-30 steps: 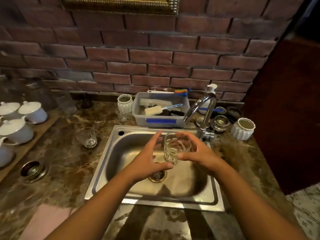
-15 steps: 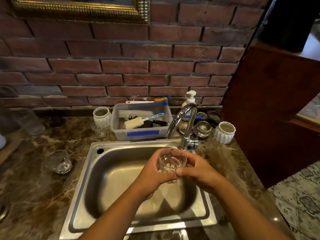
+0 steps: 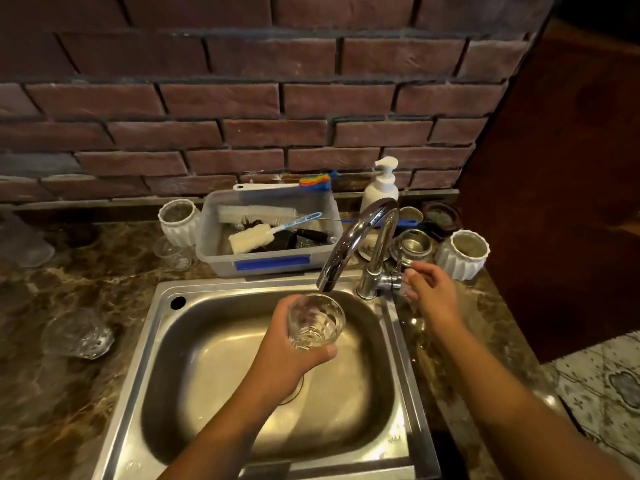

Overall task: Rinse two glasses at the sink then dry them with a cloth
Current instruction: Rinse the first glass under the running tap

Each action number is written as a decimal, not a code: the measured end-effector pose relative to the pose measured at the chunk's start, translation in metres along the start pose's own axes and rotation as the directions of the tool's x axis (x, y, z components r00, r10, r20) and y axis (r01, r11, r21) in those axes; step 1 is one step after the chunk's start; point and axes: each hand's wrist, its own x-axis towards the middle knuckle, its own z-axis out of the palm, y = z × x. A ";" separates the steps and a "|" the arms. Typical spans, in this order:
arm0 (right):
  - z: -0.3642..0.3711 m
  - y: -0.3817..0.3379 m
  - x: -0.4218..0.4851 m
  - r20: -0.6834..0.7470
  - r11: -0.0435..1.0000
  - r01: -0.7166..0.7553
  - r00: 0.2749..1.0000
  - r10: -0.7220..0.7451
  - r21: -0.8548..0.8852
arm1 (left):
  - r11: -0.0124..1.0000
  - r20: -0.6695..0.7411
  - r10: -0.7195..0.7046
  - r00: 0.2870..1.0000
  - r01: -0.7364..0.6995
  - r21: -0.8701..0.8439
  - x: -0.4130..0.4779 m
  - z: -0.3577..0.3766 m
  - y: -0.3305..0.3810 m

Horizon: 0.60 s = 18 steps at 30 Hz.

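A glass [image 3: 315,322] was held upright in the left hand [image 3: 287,355], fingers and thumb curled round its side, over the sink [image 3: 166,341] just below the spout of the tap [image 3: 360,237]. The right hand [image 3: 431,296] was seen at the lever [image 3: 391,281] by the sink's back right corner, fingers loosely bent. Whether it was gripped could not be told. A second glass [image 3: 78,334] was left on the counter [image 3: 69,410] beside the sink's left edge.

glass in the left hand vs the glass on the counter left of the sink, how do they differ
The held glass is gripped by the left hand; the counter glass is untouched. The held glass hangs over the sink basin below the tap spout; the counter glass rests on the marble counter. Both are clear and faceted.
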 end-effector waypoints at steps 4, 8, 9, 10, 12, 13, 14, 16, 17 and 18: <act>0.022 0.012 0.040 -0.125 0.994 0.012 0.992 -0.025 -0.106 | 0.999 0.009 -0.042 0.999 0.042 0.018 0.010 0.004 -0.002; 0.045 0.018 0.061 -0.169 0.999 -0.008 0.986 -0.001 -0.054 | 0.998 -0.002 -0.054 0.999 0.054 0.045 0.019 0.009 -0.004; 0.049 0.018 0.064 -0.158 1.000 -0.019 0.987 0.017 -0.010 | 0.997 0.002 -0.058 0.998 0.058 0.056 0.021 0.011 -0.004; 0.053 0.020 0.067 -0.143 1.000 -0.019 0.989 0.022 0.025 | 0.996 0.011 -0.064 0.998 0.063 0.066 0.021 0.012 -0.004; 0.059 0.025 0.074 -0.122 1.000 -0.010 0.992 0.011 0.009 | 0.993 0.021 -0.069 0.997 0.067 0.100 0.021 0.015 -0.008; 0.061 0.027 0.076 -0.129 1.000 -0.019 0.991 0.017 -0.017 | 0.990 0.018 -0.071 0.997 0.068 0.123 0.021 0.016 -0.010; 0.063 0.031 0.079 -0.145 0.999 -0.038 0.989 0.033 -0.031 | 0.987 0.010 -0.076 0.997 0.074 0.142 0.020 0.016 -0.013; 0.066 0.032 0.080 -0.190 0.997 -0.060 0.981 0.049 -0.052 | 0.982 -0.011 -0.090 0.996 0.091 0.166 0.020 0.016 -0.017; 0.067 0.032 0.080 -0.211 0.996 -0.053 0.977 0.036 -0.074 | 0.981 -0.021 -0.093 0.995 0.095 0.170 0.020 0.016 -0.018; 0.067 0.034 0.081 -0.228 0.994 -0.034 0.974 0.009 -0.108 | 0.981 -0.033 -0.094 0.995 0.098 0.167 0.020 0.016 -0.019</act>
